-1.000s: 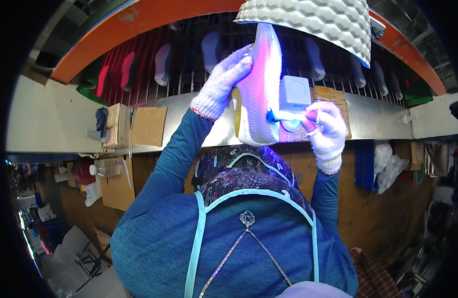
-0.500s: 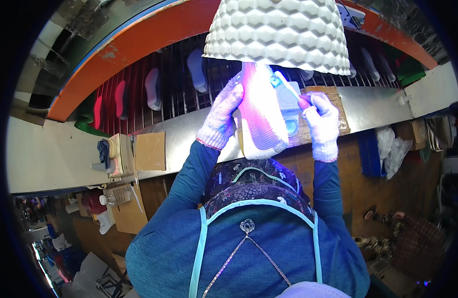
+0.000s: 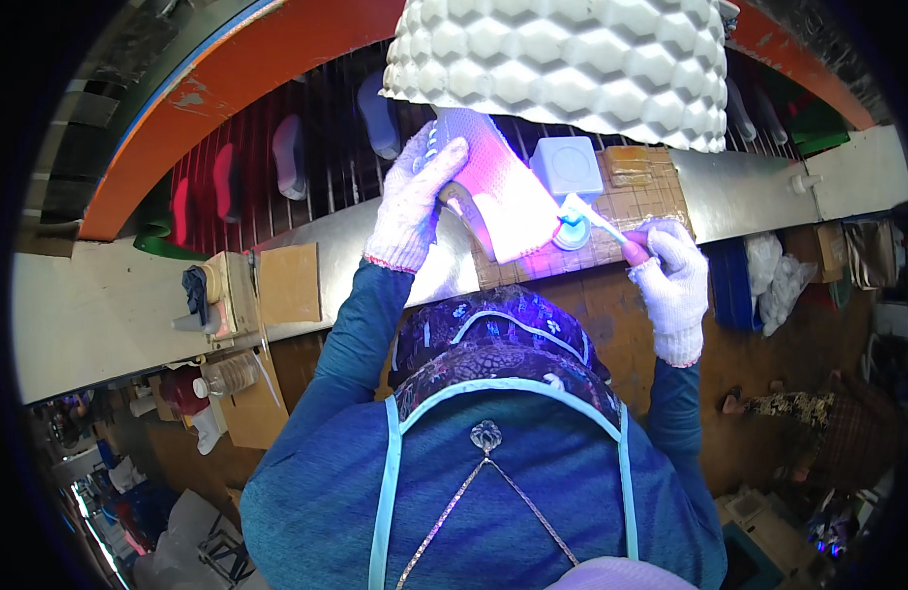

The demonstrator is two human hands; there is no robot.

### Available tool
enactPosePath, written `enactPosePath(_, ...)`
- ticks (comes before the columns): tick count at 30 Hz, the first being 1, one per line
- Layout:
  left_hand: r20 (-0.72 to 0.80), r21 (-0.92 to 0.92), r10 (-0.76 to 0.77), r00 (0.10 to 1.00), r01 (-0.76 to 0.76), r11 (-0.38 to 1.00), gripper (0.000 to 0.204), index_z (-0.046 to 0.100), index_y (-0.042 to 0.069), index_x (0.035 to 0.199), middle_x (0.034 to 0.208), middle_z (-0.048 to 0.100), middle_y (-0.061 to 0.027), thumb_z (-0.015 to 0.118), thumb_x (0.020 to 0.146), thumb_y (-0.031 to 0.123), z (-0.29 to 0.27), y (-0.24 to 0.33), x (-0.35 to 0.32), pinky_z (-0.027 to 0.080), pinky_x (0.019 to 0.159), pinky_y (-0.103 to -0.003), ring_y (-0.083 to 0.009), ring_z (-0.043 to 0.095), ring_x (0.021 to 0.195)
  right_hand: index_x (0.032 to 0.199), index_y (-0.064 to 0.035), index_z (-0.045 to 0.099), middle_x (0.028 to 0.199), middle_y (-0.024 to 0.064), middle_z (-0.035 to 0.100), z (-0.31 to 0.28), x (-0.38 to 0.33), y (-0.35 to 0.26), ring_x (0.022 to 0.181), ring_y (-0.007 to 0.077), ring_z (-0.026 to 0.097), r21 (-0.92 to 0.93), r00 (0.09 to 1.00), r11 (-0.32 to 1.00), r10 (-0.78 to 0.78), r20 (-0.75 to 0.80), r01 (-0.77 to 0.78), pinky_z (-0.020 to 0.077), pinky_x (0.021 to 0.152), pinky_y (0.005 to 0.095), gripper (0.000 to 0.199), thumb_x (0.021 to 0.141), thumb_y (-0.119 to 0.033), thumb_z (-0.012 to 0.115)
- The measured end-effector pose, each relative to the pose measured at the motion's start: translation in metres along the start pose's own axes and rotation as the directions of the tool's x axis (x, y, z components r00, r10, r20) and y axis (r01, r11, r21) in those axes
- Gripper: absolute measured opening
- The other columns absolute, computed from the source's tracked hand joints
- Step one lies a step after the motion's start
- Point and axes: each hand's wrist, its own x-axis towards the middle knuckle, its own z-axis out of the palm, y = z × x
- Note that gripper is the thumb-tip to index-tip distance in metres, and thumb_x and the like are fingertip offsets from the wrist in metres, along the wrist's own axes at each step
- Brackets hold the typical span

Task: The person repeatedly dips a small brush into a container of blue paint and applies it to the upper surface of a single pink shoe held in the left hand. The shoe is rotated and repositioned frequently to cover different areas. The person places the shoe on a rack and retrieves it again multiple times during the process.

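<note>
The left hand (image 3: 415,202), in a white knit glove with a red cuff edge, is closed around a shoe upper (image 3: 493,192) and holds it raised above the tabletop (image 3: 306,246), just under a white honeycomb-patterned lamp shade (image 3: 562,69). The upper glows pink-violet in the light; its body extends to the right of the gloved fingers (image 3: 444,157), which wrap over its upper edge.

The right hand (image 3: 665,265), gloved the same way, is closed on the handle of a small brush (image 3: 597,218) with a pale blue shaft. The brush tip points left and reaches a small round pot (image 3: 572,236) standing on the tabletop just below a white square box (image 3: 567,167). The brush tip lies just beside the lower right edge of the shoe upper; whether it touches the upper cannot be told.

Beyond the tabletop, a barred conveyor rack (image 3: 316,128) carries shoe soles (image 3: 289,155) in pink, red and blue-grey. At the left, a wooden block (image 3: 287,283) sits on the tabletop.
</note>
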Motion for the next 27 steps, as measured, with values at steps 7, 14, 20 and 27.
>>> enactPosePath(7, -0.022, 0.071, 0.027, 0.999, -0.025, 0.997, 0.077, 0.036, -0.007, 0.145, 0.129, 0.059, -0.0126, 0.078, 0.084, 0.014, 0.001, 0.0, -0.002, 0.045, 0.101, -0.029, -0.0175, 0.058, 0.116, 0.084, 0.0019, 0.069, 0.081, 0.0072, 0.061, 0.009, 0.011, -0.006, 0.061, 0.0127, 0.055, -0.252, 0.989, 0.957, -0.15, -0.013, 0.142, 0.042, 0.055, 0.0279, 0.016, 0.081, -0.011, 0.076)
enactPosePath(14, -0.001, 0.097, 0.027, 1.0, -0.026, 0.995, 0.08, 0.036, -0.007, 0.145, 0.13, 0.058, -0.0126, 0.08, 0.082, 0.015, 0.0, 0.005, -0.006, 0.045, 0.103, -0.03, -0.0181, 0.057, 0.118, 0.089, 0.0005, 0.071, 0.086, 0.0073, 0.064, 0.02, 0.025, -0.011, 0.065, 0.0144, 0.059, -0.263, 0.989, 0.953, -0.15, 0.013, 0.148, 0.0453, 0.058, 0.0287, 0.016, 0.08, -0.011, 0.077)
enactPosePath(20, 0.005, 0.093, 0.045, 0.999, -0.045, 0.995, 0.082, 0.035, -0.008, 0.145, 0.131, 0.058, -0.013, 0.081, 0.081, 0.017, -0.001, 0.006, -0.007, 0.044, 0.104, -0.031, -0.019, 0.057, 0.119, 0.094, 0.0024, 0.071, 0.087, 0.004, 0.058, 0.029, 0.036, -0.005, 0.072, 0.0101, 0.052, -0.167, 0.974, 0.961, -0.226, -0.007, 0.221, 0.0417, 0.061, 0.0248, 0.014, 0.081, -0.004, 0.073)
enactPosePath(27, 0.007, 0.131, 0.078, 0.997, -0.079, 0.988, 0.075, 0.042, -0.005, 0.142, 0.128, 0.061, -0.0121, 0.081, 0.082, 0.021, -0.002, 0.012, -0.004, 0.046, 0.102, -0.031, -0.0185, 0.059, 0.116, 0.094, 0.0022, 0.07, 0.089, 0.0035, 0.058, 0.015, 0.034, -0.002, 0.072, 0.0092, 0.054, -0.163, 0.968, 0.956, -0.228, 0.103, 0.242, 0.043, 0.061, 0.0235, 0.012, 0.083, -0.003, 0.072)
